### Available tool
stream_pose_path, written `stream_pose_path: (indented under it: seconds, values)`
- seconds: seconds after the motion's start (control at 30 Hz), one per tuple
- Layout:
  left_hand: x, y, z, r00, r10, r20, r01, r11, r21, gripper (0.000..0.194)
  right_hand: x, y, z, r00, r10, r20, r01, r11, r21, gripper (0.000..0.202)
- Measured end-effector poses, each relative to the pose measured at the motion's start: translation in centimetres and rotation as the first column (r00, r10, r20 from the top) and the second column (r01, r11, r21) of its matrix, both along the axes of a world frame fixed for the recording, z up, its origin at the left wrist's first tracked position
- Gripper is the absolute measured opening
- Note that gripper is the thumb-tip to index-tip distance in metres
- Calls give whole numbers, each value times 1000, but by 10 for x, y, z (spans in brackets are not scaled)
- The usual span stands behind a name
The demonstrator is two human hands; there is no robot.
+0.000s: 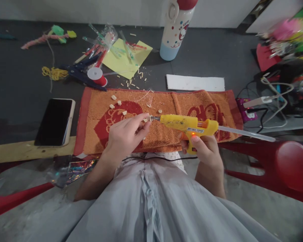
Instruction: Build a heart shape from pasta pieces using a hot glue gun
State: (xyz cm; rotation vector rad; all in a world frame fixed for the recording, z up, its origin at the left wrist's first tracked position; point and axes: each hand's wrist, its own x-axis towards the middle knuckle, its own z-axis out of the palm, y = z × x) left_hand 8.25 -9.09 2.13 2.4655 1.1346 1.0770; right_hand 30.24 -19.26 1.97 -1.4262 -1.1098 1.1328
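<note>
My right hand (207,151) is wrapped round the handle of a yellow glue gun (178,122), whose orange light glows. A clear glue stick (244,132) sticks out of its back end. The metal nozzle points left and meets a small pale wooden piece (149,118) pinched in the fingertips of my left hand (127,134). Whether the nozzle touches the piece is too small to tell. Beneath both hands lies an orange and red towel (156,134). Several small pale clusters (113,97) sit on its left half, and one more (160,111) lies near the nozzle.
A phone (55,122) lies left of the towel. Behind are a red thread spool (97,76), dark blue pliers (78,72), yellow paper (126,57), wood bits, a white strip (195,82) and an upright bottle (175,32). Cables (277,101) tangle at the right. A black cord crosses my lap.
</note>
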Motion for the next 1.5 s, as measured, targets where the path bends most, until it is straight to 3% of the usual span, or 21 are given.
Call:
stream_pose_path:
  seconds: [0.5, 1.5]
  values:
    - [-1, 0, 0, 999, 30, -19, -31, 998, -60, 21, -2, -2, 3, 998, -8, 67, 11, 999, -43, 46]
    - [0, 0, -1, 999, 25, -31, -23, 999, 42, 20, 1, -4, -2, 996, -34, 80, 35, 999, -10, 43]
